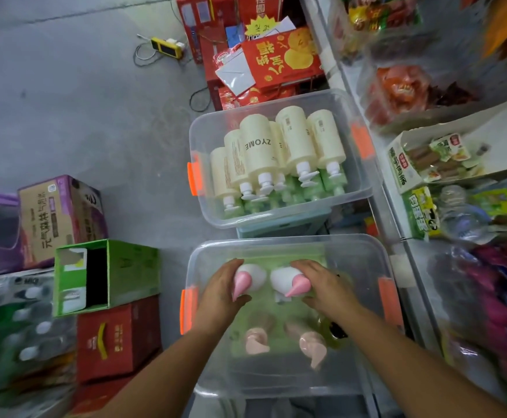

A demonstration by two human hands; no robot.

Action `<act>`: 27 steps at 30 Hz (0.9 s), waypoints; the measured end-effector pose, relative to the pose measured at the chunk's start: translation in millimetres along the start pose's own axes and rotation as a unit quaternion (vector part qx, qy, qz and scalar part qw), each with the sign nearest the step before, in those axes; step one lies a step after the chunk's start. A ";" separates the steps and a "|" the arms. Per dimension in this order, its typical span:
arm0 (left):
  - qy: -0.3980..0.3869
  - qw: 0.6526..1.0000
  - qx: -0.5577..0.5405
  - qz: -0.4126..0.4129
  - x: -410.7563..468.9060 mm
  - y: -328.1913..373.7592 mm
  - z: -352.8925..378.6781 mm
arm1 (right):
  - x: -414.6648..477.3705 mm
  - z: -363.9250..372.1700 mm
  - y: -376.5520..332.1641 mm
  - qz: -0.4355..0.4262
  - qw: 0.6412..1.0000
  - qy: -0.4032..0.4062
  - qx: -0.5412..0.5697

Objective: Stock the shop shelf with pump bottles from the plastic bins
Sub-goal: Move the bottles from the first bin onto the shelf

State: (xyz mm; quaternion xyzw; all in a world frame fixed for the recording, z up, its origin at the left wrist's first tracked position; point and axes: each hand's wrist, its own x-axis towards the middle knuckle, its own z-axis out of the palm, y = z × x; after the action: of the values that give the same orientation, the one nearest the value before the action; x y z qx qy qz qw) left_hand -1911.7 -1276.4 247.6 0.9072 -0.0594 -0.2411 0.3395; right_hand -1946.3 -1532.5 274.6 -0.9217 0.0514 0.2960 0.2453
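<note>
Gripping pump bottles (253, 277), left hand (220, 295), right hand (326, 286), inside bin (366, 240) walls

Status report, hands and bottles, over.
Left hand grips left bottle, right hand grips right bottle, over near bin. Two more bottles below. Nothing in the way.

Lying on the grey floor (80, 101) near its far edge, a yellow power strip (167, 47) with a white cable looped beside it. Piling up just right of that, red gift boxes (279, 60), the top one tilting. Standing by the floor's left edge, a brown carton (60, 215) with purple trim. Touching its near side, an open green box (104, 274), sitting on a red box (116, 336) with a yellow handle. Crowding the near left corner, a blurred shrink-wrapped pack (26, 327) of bottles. Resting far right, an open white snack tray (445, 155) holding small packets.
</note>
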 end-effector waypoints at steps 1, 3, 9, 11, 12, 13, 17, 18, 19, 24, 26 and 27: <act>-0.003 1.000 0.002 0.009 1.9 -2.5 1.1 | 2.9 1.7 0.5 0.000 1.000 0.000 0.010; -0.006 1.000 -0.001 0.020 4.2 -5.1 3.3 | 7.4 7.0 1.9 0.000 0.999 0.000 0.035; -0.030 0.999 0.008 0.015 5.7 10.8 -6.7 | 1.5 3.4 -8.0 0.030 0.998 0.009 0.047; -0.054 0.998 0.028 0.023 4.3 18.6 -17.0 | -7.9 -9.7 -15.1 0.033 0.999 0.000 0.039; -0.062 0.997 0.038 0.034 3.6 22.3 -21.8 | -14.5 -17.7 -18.6 0.035 0.999 -0.001 0.027; -0.069 0.996 0.045 0.040 2.6 26.6 -27.5 | -22.1 -26.1 -21.4 0.037 0.999 0.004 0.024; -0.089 0.993 0.042 0.069 -4.0 51.9 -62.2 | -51.7 -59.9 -37.4 0.065 0.995 0.026 0.074; -0.095 0.992 0.043 0.077 -5.7 61.8 -73.1 | -59.3 -70.1 -41.1 0.070 0.993 0.033 0.086; -0.102 0.990 0.045 0.086 -7.7 72.4 -84.6 | -66.5 -79.0 -42.7 0.070 0.992 0.042 0.097; -0.139 0.980 0.069 0.126 -14.7 131.6 -136.1 | -121.4 -136.4 -64.0 0.076 0.985 0.101 0.114; -0.147 0.975 0.073 0.151 -17.9 158.2 -154.3 | -146.6 -156.4 -69.7 0.090 0.980 0.126 0.121; -0.153 0.971 0.077 0.167 -20.5 171.8 -163.2 | -159.9 -165.3 -71.5 0.096 0.977 0.138 0.130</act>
State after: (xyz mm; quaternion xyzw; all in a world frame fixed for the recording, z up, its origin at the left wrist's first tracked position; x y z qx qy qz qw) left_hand -1842.1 -1305.9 473.1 0.8601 -0.2795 -0.3120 0.2912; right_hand -1974.2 -1557.9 512.5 -0.9045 0.2114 0.1787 0.3244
